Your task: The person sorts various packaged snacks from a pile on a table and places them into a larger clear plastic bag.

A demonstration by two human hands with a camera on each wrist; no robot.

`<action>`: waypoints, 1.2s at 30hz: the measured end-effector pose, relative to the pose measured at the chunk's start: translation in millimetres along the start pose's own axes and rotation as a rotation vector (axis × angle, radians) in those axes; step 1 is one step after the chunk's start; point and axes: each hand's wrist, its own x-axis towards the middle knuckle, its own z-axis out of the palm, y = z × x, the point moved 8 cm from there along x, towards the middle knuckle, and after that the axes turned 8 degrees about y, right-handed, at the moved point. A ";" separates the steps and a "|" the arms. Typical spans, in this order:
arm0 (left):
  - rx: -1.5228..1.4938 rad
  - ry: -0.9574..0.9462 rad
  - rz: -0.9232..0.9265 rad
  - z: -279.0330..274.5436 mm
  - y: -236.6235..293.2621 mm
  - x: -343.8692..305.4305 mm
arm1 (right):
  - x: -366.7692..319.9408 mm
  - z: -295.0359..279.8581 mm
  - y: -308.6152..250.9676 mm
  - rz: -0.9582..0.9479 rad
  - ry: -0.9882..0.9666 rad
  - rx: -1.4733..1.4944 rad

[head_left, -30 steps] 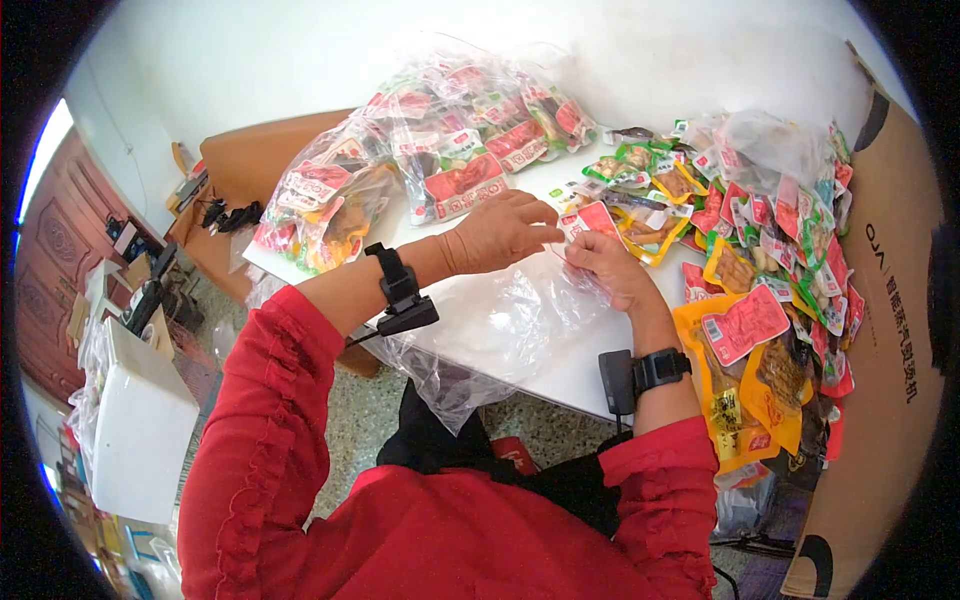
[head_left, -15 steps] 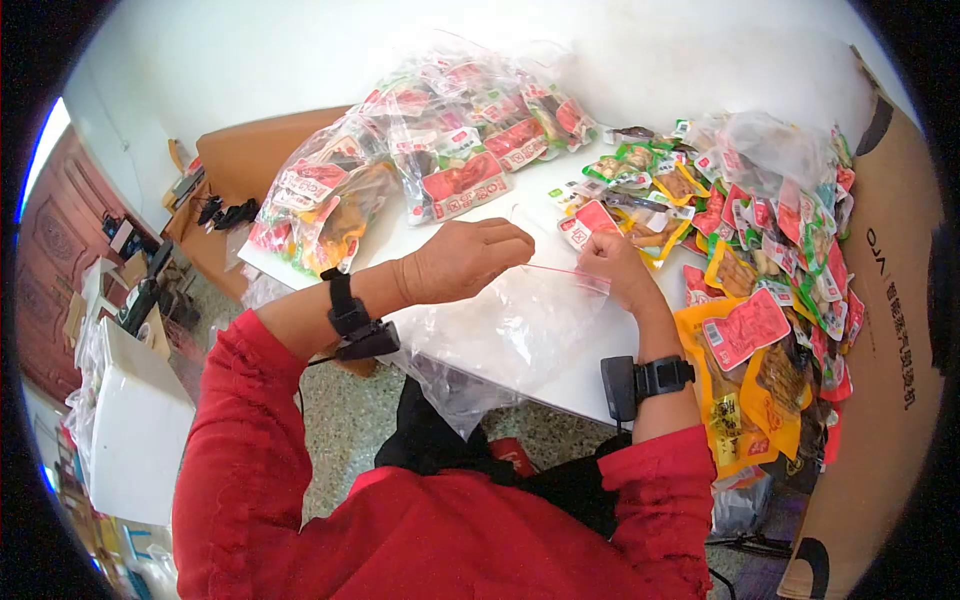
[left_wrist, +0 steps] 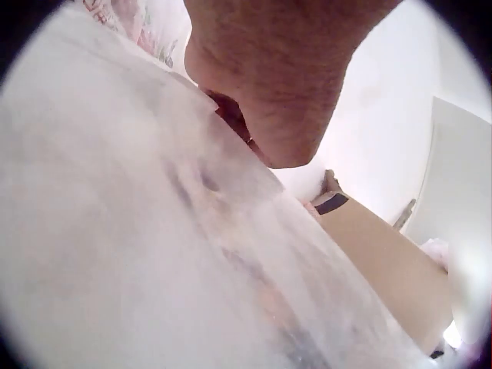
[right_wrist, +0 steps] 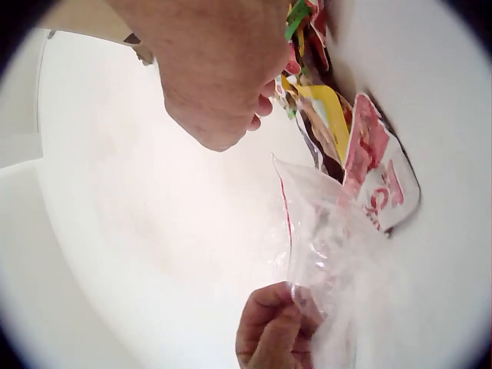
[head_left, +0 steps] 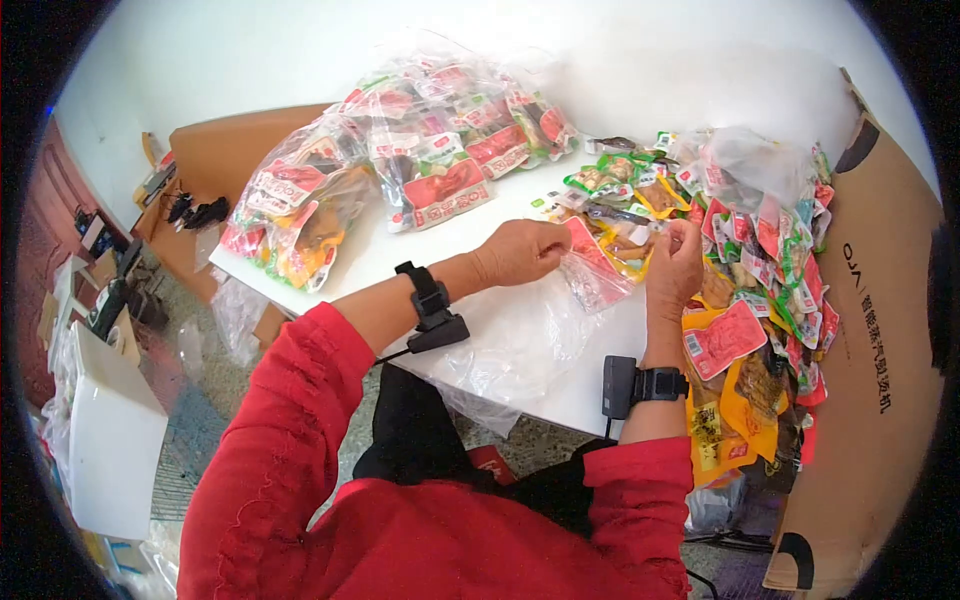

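My left hand (head_left: pixel 525 252) pinches the edge of a clear zip bag (head_left: pixel 520 335), which spreads over the front of the white table (head_left: pixel 440 255). In the right wrist view the bag's red zip line shows above the left hand's fingers (right_wrist: pixel 269 323), and its upper corner stands free. My right hand (head_left: pixel 677 265) is raised just right of that corner, fingers curled, with nothing visible in them. Behind the bag lies a food packet with a red and white label (right_wrist: pixel 377 161). A sheet of clear plastic fills much of the left wrist view, hiding the left fingertips.
Large clear bags (head_left: pixel 440 150) full of food packets stand at the back left. A heap of loose packets (head_left: pixel 770 230) covers the right side, with yellow packets (head_left: pixel 735 410) at the front. A tall cardboard box (head_left: pixel 870 330) borders the table's right.
My right hand has come off the bag's edge and moved up and right. The left hand has shifted right, still pinching the bag, after moving left earlier along the zip edge.
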 end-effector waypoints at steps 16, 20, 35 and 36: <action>-0.336 0.016 -0.142 33.1 -20.9 11.6 | 5.0 6.8 24.7 0.265 -0.194 0.153; -0.838 0.009 -0.149 45.1 -20.8 12.5 | 16.6 -20.9 -4.5 0.200 0.030 0.551; -1.358 0.052 -0.636 36.5 -19.9 7.4 | -20.0 26.2 -43.9 0.412 -0.574 0.788; -1.399 0.111 -0.562 32.0 -18.6 11.1 | -24.0 30.7 -41.5 0.463 -0.636 0.777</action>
